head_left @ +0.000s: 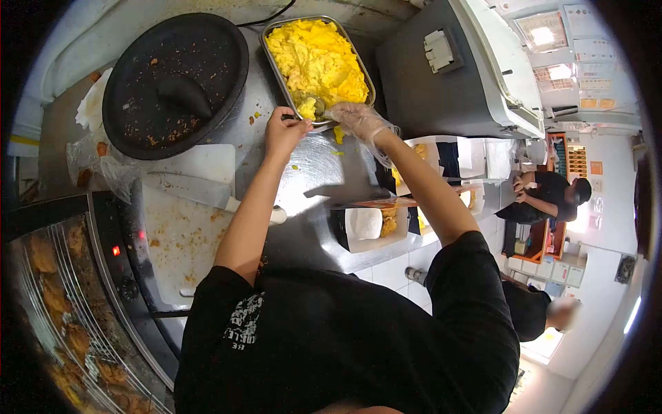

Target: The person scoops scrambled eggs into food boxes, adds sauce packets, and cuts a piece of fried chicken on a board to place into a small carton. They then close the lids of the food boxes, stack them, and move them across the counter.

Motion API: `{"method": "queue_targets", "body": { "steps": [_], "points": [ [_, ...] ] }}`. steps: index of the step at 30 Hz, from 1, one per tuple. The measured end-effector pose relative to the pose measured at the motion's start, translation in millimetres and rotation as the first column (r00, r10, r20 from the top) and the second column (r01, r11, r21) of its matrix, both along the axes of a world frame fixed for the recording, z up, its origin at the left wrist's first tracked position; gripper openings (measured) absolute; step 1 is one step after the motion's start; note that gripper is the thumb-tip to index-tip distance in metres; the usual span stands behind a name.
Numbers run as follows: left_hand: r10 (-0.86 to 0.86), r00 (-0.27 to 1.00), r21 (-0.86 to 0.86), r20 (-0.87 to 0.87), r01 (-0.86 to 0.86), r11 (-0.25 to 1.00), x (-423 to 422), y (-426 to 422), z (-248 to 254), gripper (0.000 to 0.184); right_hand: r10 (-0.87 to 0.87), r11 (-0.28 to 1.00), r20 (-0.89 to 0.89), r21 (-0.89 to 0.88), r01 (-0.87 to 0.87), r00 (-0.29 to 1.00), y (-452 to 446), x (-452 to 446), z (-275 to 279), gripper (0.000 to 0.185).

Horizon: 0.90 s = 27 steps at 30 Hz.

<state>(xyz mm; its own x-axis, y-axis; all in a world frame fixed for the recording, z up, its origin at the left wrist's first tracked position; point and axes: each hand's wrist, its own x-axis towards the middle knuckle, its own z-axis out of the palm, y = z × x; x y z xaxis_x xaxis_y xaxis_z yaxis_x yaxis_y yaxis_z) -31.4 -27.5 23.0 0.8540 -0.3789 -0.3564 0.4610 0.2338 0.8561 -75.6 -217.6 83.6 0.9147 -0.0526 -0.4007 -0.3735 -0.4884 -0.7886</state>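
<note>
My bare left hand (pixel 285 132) is closed around a dark handle at the near edge of a metal tray (pixel 373 96). The handle appears to belong to a metal spoon (pixel 319 105), with a lump of yellow food in its bowl. Soft, lumpy yellow food (pixel 318 58) fills the tray. My right hand (pixel 358 123), in a clear plastic glove, is beside the spoon at the tray's near corner. Its fingers are bent together with the tips near the spoon's bowl; whatever they pinch is hidden. Yellow scraps (pixel 338 135) lie below that hand on the steel counter (pixel 303 172).
A round black lid (pixel 155 90) covers the far left. A knife (pixel 189 188) lies on a stained cutting board (pixel 183 238). Open food boxes (pixel 376 231) stand to the right, below a grey cooler box (pixel 441 90). Fried pieces (pixel 76 338) sit behind glass lower left. Two people (pixel 545 196) stand at right.
</note>
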Motion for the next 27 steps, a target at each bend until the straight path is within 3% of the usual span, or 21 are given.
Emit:
{"method": "queue_targets", "body": {
  "steps": [2, 5, 6, 7, 8, 11, 12, 15, 19, 21, 24, 27],
  "points": [
    [-0.037, 0.999, -0.006, -0.007, 0.037, 0.999, 3, 2, 4, 0.032, 0.015, 0.999, -0.004, 0.032, -0.015, 1.0, -9, 0, -8, 0.024],
    [-0.068, 0.998, 0.025, 0.008, 0.068, 0.997, 2, 6, 8, 0.028, -0.163, 0.976, -0.129, 0.127, 0.179, 0.978, 0, 2, 16, 0.023],
    [-0.069, 0.998, 0.029, 0.001, 0.068, 0.997, 1, 8, 13, 0.027, -0.022, 0.99, 0.031, -0.14, 0.026, 0.999, 0, 5, 22, 0.022],
    [-0.068, 0.998, 0.032, -0.009, 0.068, 0.997, 0, 8, 15, 0.026, 0.158, 0.905, 0.141, -0.416, -0.086, 0.977, 0, 9, 26, 0.021],
    [-0.064, 0.998, 0.018, -0.003, 0.064, 0.998, 0, 8, 11, 0.025, 0.354, 0.732, 0.19, -0.665, -0.145, 0.916, 1, 11, 31, 0.021],
    [-0.052, 0.999, 0.003, 0.008, 0.052, 0.999, -1, 7, 3, 0.024, 0.476, 0.303, -0.106, -0.912, -0.276, 0.873, 27, 12, 47, 0.015],
    [-0.049, 0.999, 0.014, 0.006, 0.049, 0.999, -1, 7, 4, 0.024, 0.5, 0.277, -0.107, -0.921, -0.275, 0.859, 26, 11, 39, 0.014],
    [-0.046, 0.999, 0.012, 0.002, 0.046, 0.999, 1, 5, 4, 0.024, 0.42, 0.354, -0.116, -0.892, -0.28, 0.9, 29, 8, 24, 0.017],
    [-0.076, 0.997, 0.028, -0.021, 0.077, 0.997, 4, 7, 4, 0.023, 0.32, 0.594, -0.188, -0.724, -0.351, 0.929, 42, 5, 44, 0.024],
    [-0.084, 0.996, 0.015, -0.032, 0.084, 0.996, 6, 7, 4, 0.022, 0.25, 0.731, -0.179, -0.61, -0.307, 0.952, 50, 3, 53, 0.025],
    [-0.086, 0.996, 0.007, -0.04, 0.086, 0.996, 5, 7, 2, 0.022, 0.278, 0.844, 0.233, -0.523, -0.121, 0.932, 35, -2, 4, 0.026],
    [-0.079, 0.997, 0.016, -0.028, 0.079, 0.997, 6, 8, 2, 0.021, 0.029, 0.975, 0.091, -0.224, -0.008, 0.995, 29, -3, 1, 0.027]
  ]
}}
